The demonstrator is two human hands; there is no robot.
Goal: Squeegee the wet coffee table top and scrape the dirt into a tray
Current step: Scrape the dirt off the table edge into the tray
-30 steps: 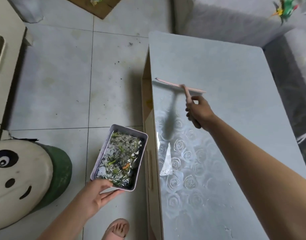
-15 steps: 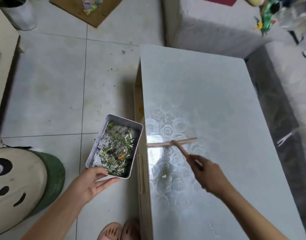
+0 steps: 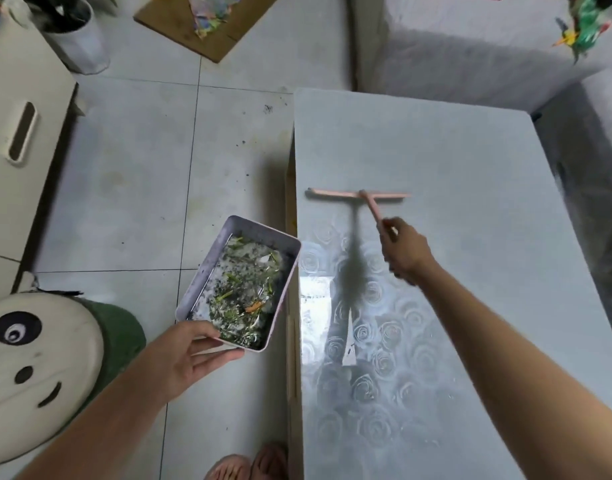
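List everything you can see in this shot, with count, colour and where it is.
Pale grey rose-patterned coffee table top: one, right half.
Pink T-shaped squeegee: one, blade on table near its left edge.
Lilac rectangular tray of wet debris: one, held beside table's left edge.
Panda-face round stool: one, cream and green, lower left.
White pot: one, top left.
Brown board: one, top centre floor.
Left hand: holds tray.
Right hand: grips squeegee handle.
Feet: two, bottom centre.

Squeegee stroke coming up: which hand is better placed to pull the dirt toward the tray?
Right. The right hand already grips the pink squeegee, its blade lying across the wet coffee table top. The left hand is occupied holding the debris-filled tray beside the table's edge.
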